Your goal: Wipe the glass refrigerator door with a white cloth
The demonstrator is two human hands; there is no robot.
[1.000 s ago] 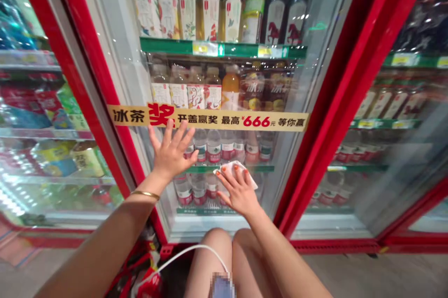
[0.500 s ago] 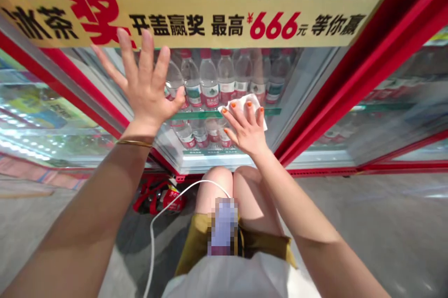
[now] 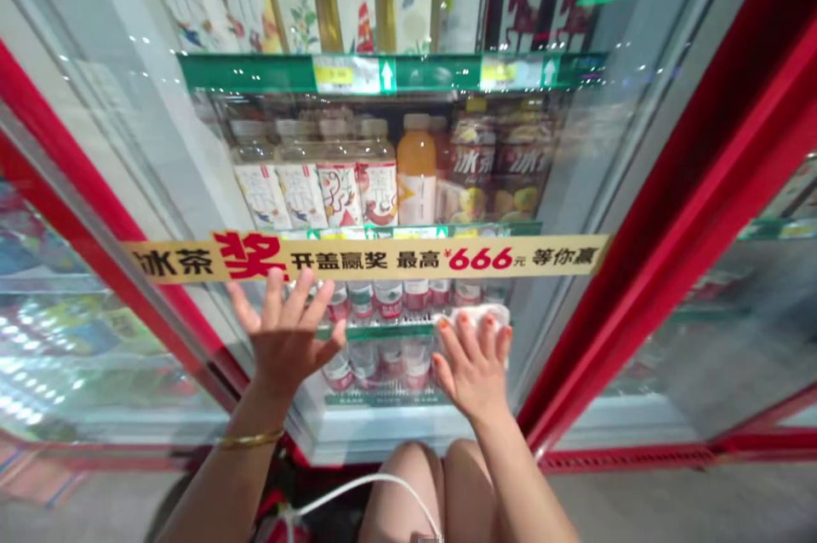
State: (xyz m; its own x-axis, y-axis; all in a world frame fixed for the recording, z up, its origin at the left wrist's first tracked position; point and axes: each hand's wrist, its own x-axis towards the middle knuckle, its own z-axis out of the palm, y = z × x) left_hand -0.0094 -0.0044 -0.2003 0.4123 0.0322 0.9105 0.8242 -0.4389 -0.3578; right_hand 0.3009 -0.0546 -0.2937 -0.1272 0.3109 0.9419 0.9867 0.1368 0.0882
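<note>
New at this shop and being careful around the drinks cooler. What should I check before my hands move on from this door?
1. White cloth under the right hand: ok, the fingers lie over it.
2. Left hand on the glass door: cannot tell whether the palm touches it.
3. Left fingertips clear of the yellow banner: not ok, they appear to reach its lower edge.
4. Gold bangle clear of the glass: cannot tell.
5. White cord clear of both hands: ok, it runs below them.
</note>
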